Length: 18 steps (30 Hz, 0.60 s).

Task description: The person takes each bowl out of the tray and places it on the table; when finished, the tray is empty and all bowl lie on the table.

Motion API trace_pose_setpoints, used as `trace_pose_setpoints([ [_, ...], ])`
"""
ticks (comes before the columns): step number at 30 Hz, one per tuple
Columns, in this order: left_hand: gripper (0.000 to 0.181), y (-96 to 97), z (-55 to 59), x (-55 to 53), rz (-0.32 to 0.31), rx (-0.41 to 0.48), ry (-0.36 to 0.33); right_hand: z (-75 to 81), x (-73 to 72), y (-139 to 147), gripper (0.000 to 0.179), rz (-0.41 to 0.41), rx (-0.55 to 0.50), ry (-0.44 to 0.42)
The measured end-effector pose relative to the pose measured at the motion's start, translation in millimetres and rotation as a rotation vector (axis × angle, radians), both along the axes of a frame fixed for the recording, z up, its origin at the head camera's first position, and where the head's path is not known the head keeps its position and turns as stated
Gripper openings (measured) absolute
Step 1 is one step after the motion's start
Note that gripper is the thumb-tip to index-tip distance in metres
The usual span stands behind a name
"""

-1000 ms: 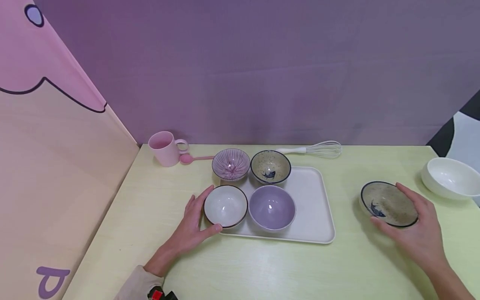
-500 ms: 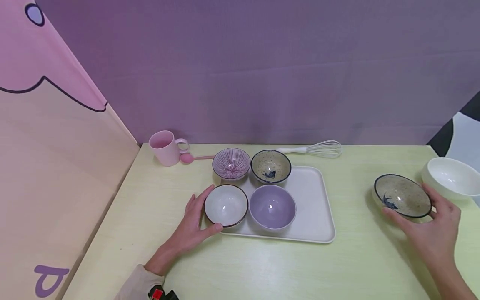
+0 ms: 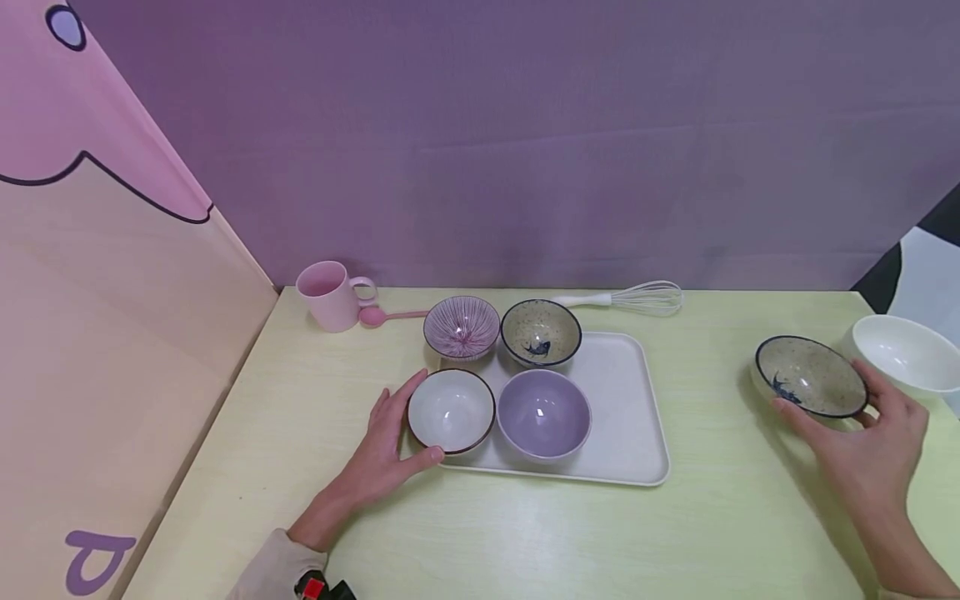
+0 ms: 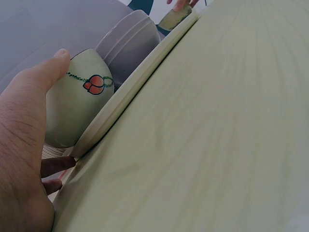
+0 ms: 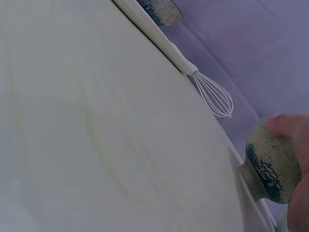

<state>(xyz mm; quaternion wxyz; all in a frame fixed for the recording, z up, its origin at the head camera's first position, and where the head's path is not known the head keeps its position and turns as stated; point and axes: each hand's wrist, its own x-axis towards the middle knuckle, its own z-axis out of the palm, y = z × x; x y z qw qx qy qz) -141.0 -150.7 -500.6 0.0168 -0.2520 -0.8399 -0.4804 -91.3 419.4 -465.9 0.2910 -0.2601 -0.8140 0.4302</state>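
Note:
On the right, my right hand grips a speckled grey-brown bowl with a dark blue rim and a blue fish inside. It is tilted, beside a plain white bowl. My left hand holds a white bowl with a brown rim, thumb at its near rim and fingers round its left side. Red and green decoration shows on that bowl's outer wall in the left wrist view. A lilac bowl, a purple-striped bowl and another speckled fish bowl stand close by.
The bowl group stands on or at the edge of a white rectangular tray. At the back lie a white-handled whisk and a pink spoon, with a pink mug at the left. A purple curtain borders the table's far edge.
My right hand has moved the speckled bowl right and slightly toward the back, closer to the plain white bowl. The left hand and the bowl it holds have stayed in place.

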Motion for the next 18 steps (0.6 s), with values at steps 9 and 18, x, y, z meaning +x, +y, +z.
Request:
trace_pose_setpoints([
  [9, 0.103, -0.5, 0.9, 0.2, -0.001, 0.0, -0.004, -2.2, -9.2, 7, 0.09, -0.022, -0.048, 0.026],
  [18, 0.104, 0.0, -0.9, -0.1, -0.003, 0.002, 0.004, 0.8, -13.9, 6, 0.087, -0.038, -0.012, 0.039],
])
